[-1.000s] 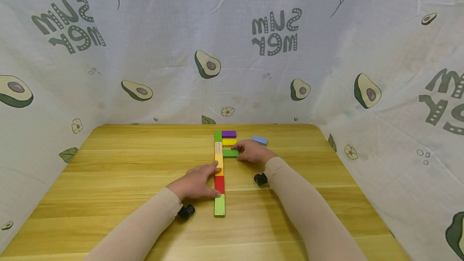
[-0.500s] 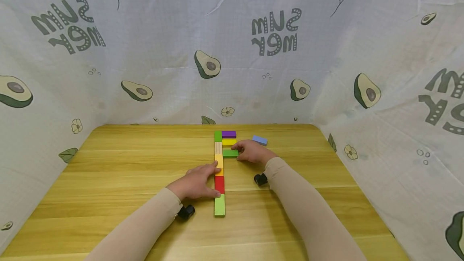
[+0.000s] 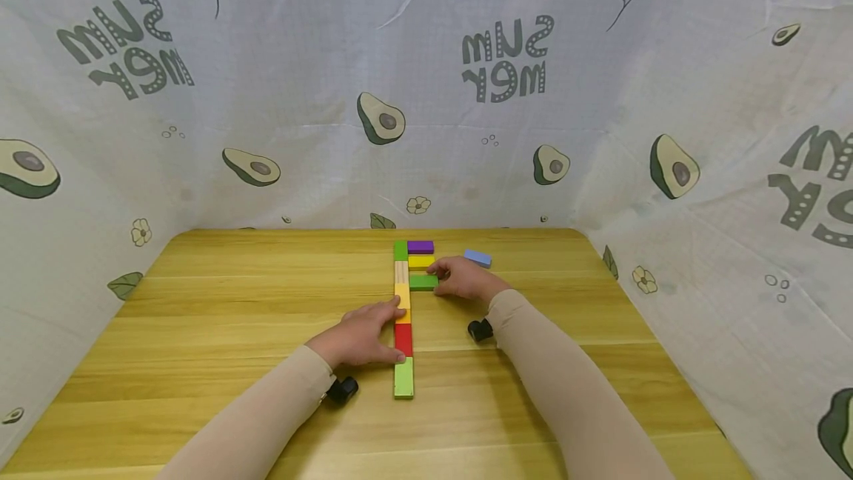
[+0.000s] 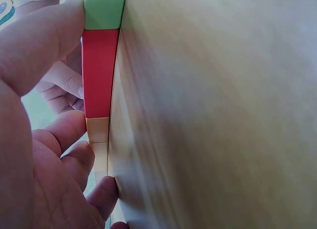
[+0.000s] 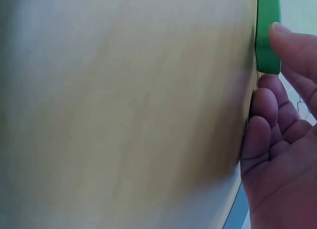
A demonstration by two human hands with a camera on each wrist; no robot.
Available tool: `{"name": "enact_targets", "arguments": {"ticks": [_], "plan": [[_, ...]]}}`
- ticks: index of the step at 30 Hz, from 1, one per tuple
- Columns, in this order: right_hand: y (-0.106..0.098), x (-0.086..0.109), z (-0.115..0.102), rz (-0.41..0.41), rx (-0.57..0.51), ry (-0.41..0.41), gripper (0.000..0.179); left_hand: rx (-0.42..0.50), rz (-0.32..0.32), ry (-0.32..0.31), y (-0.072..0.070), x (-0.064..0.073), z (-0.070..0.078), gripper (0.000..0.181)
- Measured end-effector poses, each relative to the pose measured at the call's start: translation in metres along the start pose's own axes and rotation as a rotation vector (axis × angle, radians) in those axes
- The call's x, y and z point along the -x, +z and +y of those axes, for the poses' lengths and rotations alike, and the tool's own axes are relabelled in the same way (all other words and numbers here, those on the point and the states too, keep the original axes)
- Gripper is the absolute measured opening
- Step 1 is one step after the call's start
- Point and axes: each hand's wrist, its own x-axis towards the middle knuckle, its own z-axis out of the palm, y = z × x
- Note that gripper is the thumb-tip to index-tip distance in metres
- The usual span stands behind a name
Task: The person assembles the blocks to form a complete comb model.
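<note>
A column of flat blocks lies on the table: green (image 3: 400, 250), plain wood (image 3: 401, 272), yellow-orange (image 3: 403, 295), red (image 3: 403, 340) and light green (image 3: 403, 380). My left hand (image 3: 360, 333) is spread along its left side. The thumb touches it where red meets light green, and the fingertips rest by the yellow-orange part. Three blocks stick out rightward near the top: purple (image 3: 420, 247), yellow (image 3: 421, 263) and green (image 3: 423, 283). My right hand (image 3: 466, 278) pinches the lower green block's right end, its thumb (image 5: 292, 48) on the block's surface.
A light blue block (image 3: 477, 258) lies apart, just beyond my right hand. The wooden table (image 3: 233, 317) ends at a printed cloth (image 3: 293, 80) that rises at the back and both sides. Small black cameras (image 3: 343, 390) sit at both wrists.
Almost nothing differs. The right hand shifts by only a hair at the green block's end; the left hand and all the blocks stay in place.
</note>
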Motion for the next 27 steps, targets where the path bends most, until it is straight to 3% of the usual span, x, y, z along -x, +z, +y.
{"name": "enact_targets", "arguments": {"ticks": [5, 15, 20, 27], "plan": [[-0.006, 0.003, 0.006, 0.051, -0.017, 0.004, 0.043, 0.002, 0.002, 0.004, 0.001, 0.0, 0.0, 0.09], [-0.037, 0.019, 0.026, 0.249, 0.007, 0.029, 0.048, 0.001, 0.005, 0.003, 0.001, 0.0, 0.0, 0.089], [-0.049, 0.029, 0.039, 0.263, 0.014, 0.086, 0.057, 0.001, 0.009, 0.006, 0.001, 0.0, -0.001, 0.09], [-0.058, 0.037, 0.053, 0.257, 0.039, 0.097, 0.061, 0.0, 0.011, 0.006, 0.002, 0.0, -0.001, 0.091]]}}
